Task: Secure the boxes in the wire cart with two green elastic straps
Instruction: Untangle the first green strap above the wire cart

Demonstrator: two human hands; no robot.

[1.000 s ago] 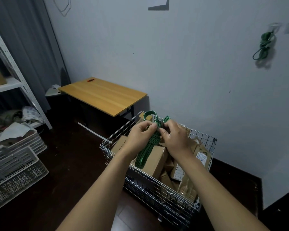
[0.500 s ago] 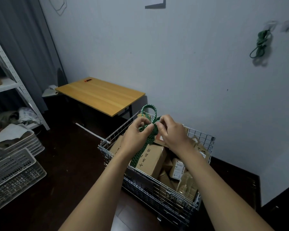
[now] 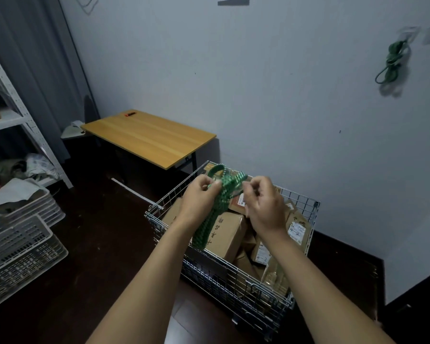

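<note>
Both hands work a bundled green strap point(image 3: 217, 207) in the air just above the cart point(image 3: 236, 289). The left hand point(image 3: 200, 198) is closed on the bundle near its top, and the right hand point(image 3: 265, 207) pinches a free end just beside it, fingers curled. Held this way, one hand steadies the coil while the other picks a turn loose; I judge the strap is being unwound so it can be stretched over the load. A loop stands above the left hand, and the rest hangs down below it, over the boxes point(image 3: 224, 234).

The boxes lie under and beyond the hands, heaped unevenly and reaching about to the rim, which is likely why they need strapping. A second strap point(image 3: 391, 62) hangs from a wall hook, well apart, up and right of the hands. Nothing is hooked to the cart yet.

The strap's hooks cannot be made out; the fingers cover its ends. The hands and arms hide part of the load, and the dim light blurs the box labels.
</note>
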